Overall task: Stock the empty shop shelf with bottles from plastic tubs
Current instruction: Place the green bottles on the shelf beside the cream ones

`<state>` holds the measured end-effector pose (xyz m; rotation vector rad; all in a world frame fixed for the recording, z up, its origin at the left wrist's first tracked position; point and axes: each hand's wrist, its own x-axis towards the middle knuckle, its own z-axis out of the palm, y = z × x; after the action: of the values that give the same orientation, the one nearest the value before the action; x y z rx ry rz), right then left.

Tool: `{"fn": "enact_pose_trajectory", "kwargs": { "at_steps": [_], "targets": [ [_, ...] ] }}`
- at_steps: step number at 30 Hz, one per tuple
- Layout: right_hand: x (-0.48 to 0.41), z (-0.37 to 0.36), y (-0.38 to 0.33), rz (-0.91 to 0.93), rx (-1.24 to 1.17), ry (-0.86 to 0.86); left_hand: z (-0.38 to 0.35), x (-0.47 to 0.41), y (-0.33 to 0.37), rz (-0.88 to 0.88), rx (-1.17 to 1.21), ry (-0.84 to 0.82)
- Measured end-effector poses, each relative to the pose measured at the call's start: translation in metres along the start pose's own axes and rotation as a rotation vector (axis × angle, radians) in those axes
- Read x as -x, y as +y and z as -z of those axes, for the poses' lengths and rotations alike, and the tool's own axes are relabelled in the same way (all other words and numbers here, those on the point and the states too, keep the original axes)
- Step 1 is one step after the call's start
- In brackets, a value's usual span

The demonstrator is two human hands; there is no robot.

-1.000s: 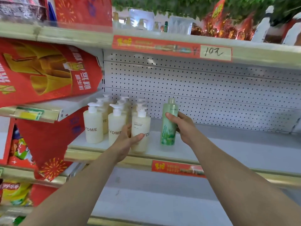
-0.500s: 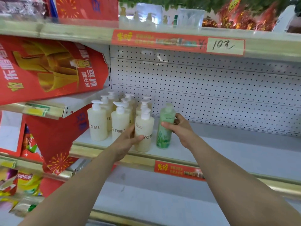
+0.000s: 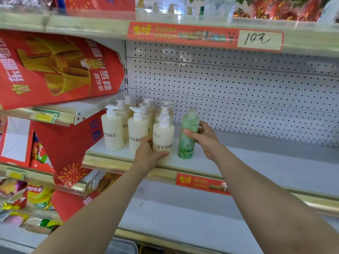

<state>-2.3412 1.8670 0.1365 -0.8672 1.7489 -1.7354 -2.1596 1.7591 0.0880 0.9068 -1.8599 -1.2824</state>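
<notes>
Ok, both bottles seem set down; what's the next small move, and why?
Probably release both and withdraw for more stock. The left hand grips the front ZYOME pump bottle low, the right hand holds the green bottle; both appear to stand upright on the shelf, side by side, with bare board to their right.

Bright, even light with soft shadows; wide-angle bending and blur toward the edges.
</notes>
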Motion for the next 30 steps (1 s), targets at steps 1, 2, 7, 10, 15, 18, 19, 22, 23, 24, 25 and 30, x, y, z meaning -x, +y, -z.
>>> {"fn": "enact_pose_trajectory", "kwargs": {
  "at_steps": [1, 2, 7, 10, 15, 18, 19, 22, 23, 24, 25, 30],
  "targets": [
    [0.0, 0.0, 0.0, 0.0, 0.004, 0.006, 0.002, 0.001, 0.0, -0.01, -0.006, -0.006],
    [0.0, 0.0, 0.001, 0.0, 0.007, 0.009, 0.004, 0.003, -0.001, -0.021, -0.012, -0.012],
    [0.001, 0.005, 0.001, 0.007, 0.061, -0.058, 0.014, 0.007, -0.005, -0.06, -0.044, -0.034],
    [0.0, 0.013, 0.0, 0.013, 0.121, -0.103, 0.012, 0.012, 0.001, -0.116, -0.114, 0.03],
    [-0.008, 0.014, 0.0, 0.033, 0.179, -0.106, 0.002, 0.017, 0.021, -0.429, -0.234, 0.285],
    [-0.017, 0.01, 0.001, 0.046, 0.203, -0.088, 0.002, 0.006, 0.032, -0.439, -0.254, 0.306],
    [-0.022, 0.009, 0.002, 0.048, 0.211, -0.081, 0.003, 0.002, 0.033, -0.422, -0.261, 0.311],
    [-0.037, 0.006, 0.003, 0.05, 0.251, -0.044, 0.001, -0.004, 0.028, -0.413, -0.245, 0.305],
    [-0.042, 0.005, 0.003, 0.047, 0.268, -0.025, 0.001, -0.004, 0.027, -0.411, -0.237, 0.302],
    [-0.047, 0.004, 0.003, 0.041, 0.279, -0.01, 0.001, -0.005, 0.026, -0.413, -0.235, 0.302],
    [-0.051, 0.003, 0.001, 0.036, 0.284, 0.0, 0.001, -0.004, 0.026, -0.42, -0.235, 0.304],
    [-0.076, 0.0, -0.001, 0.0, 0.298, 0.026, 0.003, -0.002, 0.022, -0.439, -0.239, 0.304]
  ]
}}
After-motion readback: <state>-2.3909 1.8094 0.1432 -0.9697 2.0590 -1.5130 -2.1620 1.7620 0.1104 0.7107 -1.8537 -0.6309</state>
